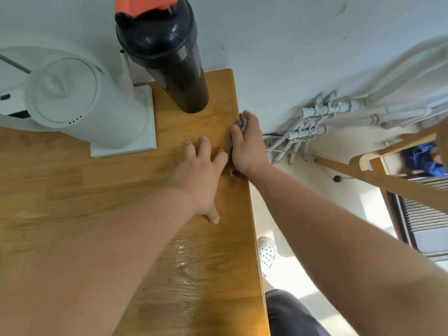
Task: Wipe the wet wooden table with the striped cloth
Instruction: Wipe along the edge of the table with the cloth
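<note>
The wooden table (72,190) fills the left and middle of the head view, with its right edge running down the middle. My right hand (247,146) grips the bunched striped cloth (243,122) at that right edge, near the far corner. Most of the cloth is hidden under the hand. My left hand (201,175) rests flat on the tabletop just left of it, fingers spread. A wet, shiny patch (181,260) lies on the wood nearer to me, below the left hand.
A tall black bottle with an orange top (167,52) stands at the far edge. A white kettle (70,98) on a white square base (126,141) stands to its left. Right of the table are floor pipes (327,122), a wooden chair (388,175) and my shoe (266,251).
</note>
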